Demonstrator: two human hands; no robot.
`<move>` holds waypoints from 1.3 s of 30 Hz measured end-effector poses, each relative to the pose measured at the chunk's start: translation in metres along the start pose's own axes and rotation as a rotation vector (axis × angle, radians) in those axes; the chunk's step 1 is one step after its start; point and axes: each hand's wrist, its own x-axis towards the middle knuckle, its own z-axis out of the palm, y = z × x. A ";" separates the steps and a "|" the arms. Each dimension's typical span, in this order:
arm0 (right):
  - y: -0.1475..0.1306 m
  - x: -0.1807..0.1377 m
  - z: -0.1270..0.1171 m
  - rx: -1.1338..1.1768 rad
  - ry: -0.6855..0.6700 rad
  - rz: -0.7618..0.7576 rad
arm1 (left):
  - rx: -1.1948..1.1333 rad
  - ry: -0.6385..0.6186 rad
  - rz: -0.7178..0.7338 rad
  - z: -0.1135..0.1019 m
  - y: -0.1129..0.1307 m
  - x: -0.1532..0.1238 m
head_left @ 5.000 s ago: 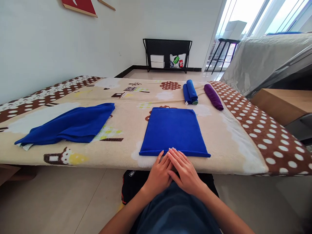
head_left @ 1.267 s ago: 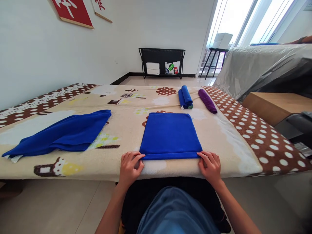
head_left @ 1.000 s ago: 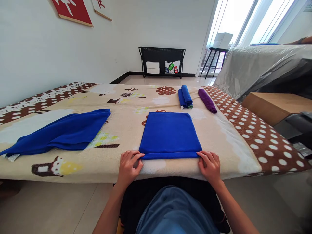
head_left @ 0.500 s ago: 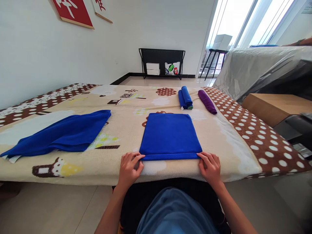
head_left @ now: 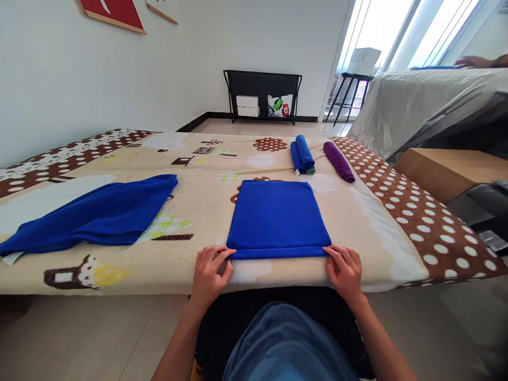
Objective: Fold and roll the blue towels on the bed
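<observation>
A blue towel (head_left: 278, 217) lies flat in front of me, its near edge turned over into a narrow strip. At the strip's left end, my left hand (head_left: 211, 269) pinches the corner between thumb and fingers. My right hand (head_left: 344, 267) does the same at the right end. Off to the left lies a second blue towel (head_left: 99, 214), loosely spread and creased, with a white tag at its near left corner. Beyond the flat towel are rolled blue towels (head_left: 302, 154) side by side, and right of them a rolled purple towel (head_left: 338, 162).
All the towels rest on a patterned blanket (head_left: 210, 211) with a brown polka-dot border. To the right stand a cardboard box (head_left: 452, 172) and a plastic-covered surface (head_left: 400, 100), where another person's hand (head_left: 472, 62) shows. A black rack (head_left: 264, 82) stands by the far wall.
My view has tilted slightly downward. Both hands keep their hold on the folded strip, with the right hand shifted a little rightward. The other person's hand has come further into view.
</observation>
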 end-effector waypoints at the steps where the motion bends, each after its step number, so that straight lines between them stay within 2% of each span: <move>1: 0.000 0.000 0.000 0.001 0.000 0.000 | 0.003 -0.003 -0.002 0.000 0.000 0.000; 5: 0.000 0.003 -0.004 0.023 -0.014 0.009 | 0.002 -0.039 -0.005 -0.002 -0.001 0.000; 12: 0.013 0.010 -0.022 0.160 -0.221 0.005 | -0.021 -0.089 -0.002 -0.010 -0.004 0.004; 24: 0.016 0.010 -0.019 0.180 -0.213 0.031 | -0.015 -0.040 0.010 -0.006 -0.004 0.002; 28: 0.020 0.010 -0.020 0.207 -0.235 0.062 | -0.074 -0.100 0.040 -0.012 -0.014 0.003; 32: 0.026 0.011 -0.021 0.166 -0.213 0.085 | 0.036 -0.109 0.113 -0.020 -0.023 0.004; 39: 0.035 0.021 -0.025 0.085 -0.219 -0.002 | 0.041 -0.186 0.165 -0.032 -0.029 0.015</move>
